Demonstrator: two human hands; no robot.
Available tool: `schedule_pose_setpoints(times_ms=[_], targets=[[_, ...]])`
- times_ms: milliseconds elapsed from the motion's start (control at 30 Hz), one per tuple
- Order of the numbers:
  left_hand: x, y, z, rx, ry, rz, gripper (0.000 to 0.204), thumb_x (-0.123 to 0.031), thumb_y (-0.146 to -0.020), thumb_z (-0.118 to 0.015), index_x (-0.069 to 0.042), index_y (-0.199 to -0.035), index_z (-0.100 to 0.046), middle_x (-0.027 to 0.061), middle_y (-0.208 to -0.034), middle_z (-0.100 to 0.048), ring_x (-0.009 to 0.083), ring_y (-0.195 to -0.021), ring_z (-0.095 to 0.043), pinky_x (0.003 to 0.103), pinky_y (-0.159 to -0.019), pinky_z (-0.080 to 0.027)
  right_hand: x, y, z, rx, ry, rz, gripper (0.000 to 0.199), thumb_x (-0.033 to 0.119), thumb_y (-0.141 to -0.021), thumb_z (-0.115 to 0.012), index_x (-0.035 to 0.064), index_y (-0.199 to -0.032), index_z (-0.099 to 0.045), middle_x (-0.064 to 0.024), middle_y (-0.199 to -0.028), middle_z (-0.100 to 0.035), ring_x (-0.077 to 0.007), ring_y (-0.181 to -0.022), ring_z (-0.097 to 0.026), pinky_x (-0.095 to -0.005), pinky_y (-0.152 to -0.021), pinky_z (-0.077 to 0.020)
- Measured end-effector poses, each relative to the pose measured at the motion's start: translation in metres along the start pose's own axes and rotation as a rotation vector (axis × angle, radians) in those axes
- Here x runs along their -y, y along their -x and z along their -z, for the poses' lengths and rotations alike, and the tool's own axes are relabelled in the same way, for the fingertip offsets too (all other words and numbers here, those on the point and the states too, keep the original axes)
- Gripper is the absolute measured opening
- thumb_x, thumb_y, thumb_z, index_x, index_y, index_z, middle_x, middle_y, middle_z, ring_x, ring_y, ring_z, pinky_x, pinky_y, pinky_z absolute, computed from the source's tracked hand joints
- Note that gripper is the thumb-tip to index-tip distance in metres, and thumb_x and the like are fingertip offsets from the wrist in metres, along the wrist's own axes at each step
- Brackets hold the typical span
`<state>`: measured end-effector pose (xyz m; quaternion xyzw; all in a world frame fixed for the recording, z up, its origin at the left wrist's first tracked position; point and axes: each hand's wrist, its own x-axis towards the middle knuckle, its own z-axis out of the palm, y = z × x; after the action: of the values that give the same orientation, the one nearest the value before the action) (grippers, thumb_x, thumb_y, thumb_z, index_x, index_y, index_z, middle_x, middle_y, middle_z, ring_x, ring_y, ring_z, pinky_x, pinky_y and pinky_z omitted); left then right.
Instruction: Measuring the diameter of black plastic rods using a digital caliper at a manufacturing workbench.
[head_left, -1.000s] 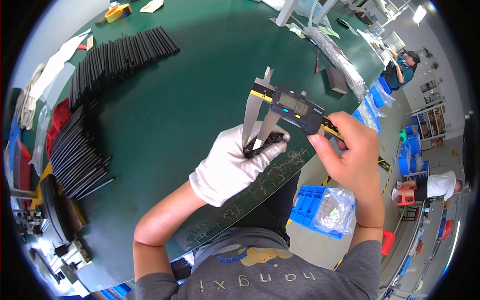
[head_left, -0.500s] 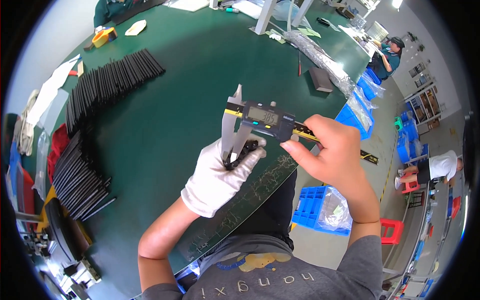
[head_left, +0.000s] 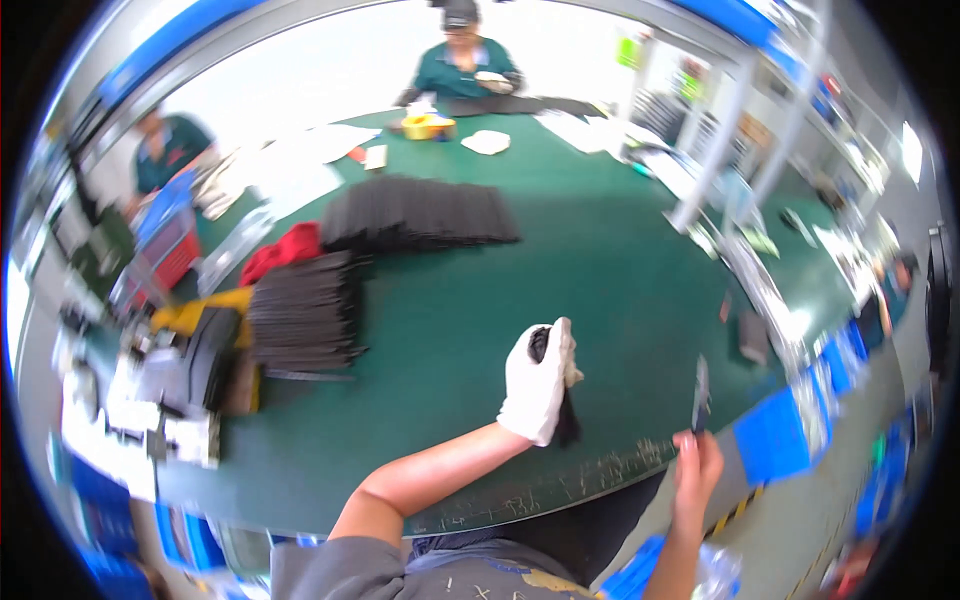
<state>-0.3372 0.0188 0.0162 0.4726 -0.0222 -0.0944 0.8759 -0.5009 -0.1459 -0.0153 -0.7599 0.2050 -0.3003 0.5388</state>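
Observation:
My left hand (head_left: 532, 390), in a white glove, is closed around a bundle of thin black rods (head_left: 568, 420). The rods' ends poke out above the fingers, and their other part shows below the palm. My bare right hand (head_left: 698, 462) grips a digital caliper (head_left: 701, 393), tilted nearly upright over the table's right front edge and apart from the bundle. Motion blurs the caliper, so its jaws and display cannot be made out. To the left lie a row of black rods (head_left: 425, 215) and a nearer stack of black rods (head_left: 305, 315), side by side.
The green table (head_left: 460, 300) bears a red cloth (head_left: 285, 250), yellow tape (head_left: 428, 127), a dark block (head_left: 752, 338) and a long plastic-wrapped bundle (head_left: 770, 290). Blue crates (head_left: 775, 435) stand beside its right edge. Co-workers (head_left: 465, 65) sit across the table and at the sides.
The caliper has come away from the rods and moved right with my right hand. My left hand has turned, still holding the bundle. The view has swung toward the left.

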Motion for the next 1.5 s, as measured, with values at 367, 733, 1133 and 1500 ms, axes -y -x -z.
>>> schedule_pose_setpoints(times_ms=[367, 733, 1133, 1500], targets=[[0.069, 0.025, -0.027, -0.581, 0.9, 0.798, 0.021, -0.021, -0.091, -0.049, -0.011, -0.073, -0.046, 0.0012, -0.054, -0.039, 0.017, -0.045, -0.041, 0.035, -0.058, -0.053, 0.021, 0.024, -0.034, -0.179, 0.052, 0.097, 0.04, 0.025, -0.078, -0.066, 0.0029, -0.111, -0.06, -0.0182, -0.095, -0.066, -0.0334, -0.071, -0.062, -0.0378, -0.07, -0.049], [0.067, 0.052, 0.005, -0.302, 0.945, 1.256, 0.045, -0.046, -0.09, -0.048, -0.004, -0.106, -0.052, 0.0086, -0.104, -0.06, 0.0223, -0.102, -0.057, 0.038, -0.095, -0.043, 0.053, -0.014, -0.045, -0.137, 0.052, 0.248, 0.012, 0.002, -0.076, -0.068, 0.003, -0.073, -0.056, 0.0039, -0.065, -0.05, -0.0032, -0.056, -0.041, -0.0197, -0.05, -0.03], [0.002, 0.039, -0.005, 0.763, -0.556, -0.434, 0.035, -0.01, -0.073, -0.066, -0.005, -0.105, -0.054, 0.0112, -0.094, -0.058, 0.0267, -0.083, -0.059, 0.032, -0.075, -0.049, 0.091, -0.016, -0.069, 0.042, 0.152, 0.228, 0.016, 0.002, -0.07, -0.071, 0.001, -0.075, -0.056, 0.0027, -0.058, -0.052, -0.0015, -0.054, -0.044, -0.0203, -0.048, -0.0368], [-0.018, 0.01, -0.005, 0.874, -0.323, -0.08, 0.011, -0.006, -0.092, -0.053, -0.001, -0.102, -0.053, 0.0078, -0.089, -0.062, 0.0142, -0.085, -0.06, 0.028, -0.08, -0.046, 0.108, -0.035, -0.004, 0.021, 0.408, 0.242, 0.028, 0.022, -0.075, -0.074, 0.0009, -0.089, -0.062, -0.0012, -0.064, -0.056, -0.0051, -0.051, -0.042, -0.0212, -0.046, -0.033]])
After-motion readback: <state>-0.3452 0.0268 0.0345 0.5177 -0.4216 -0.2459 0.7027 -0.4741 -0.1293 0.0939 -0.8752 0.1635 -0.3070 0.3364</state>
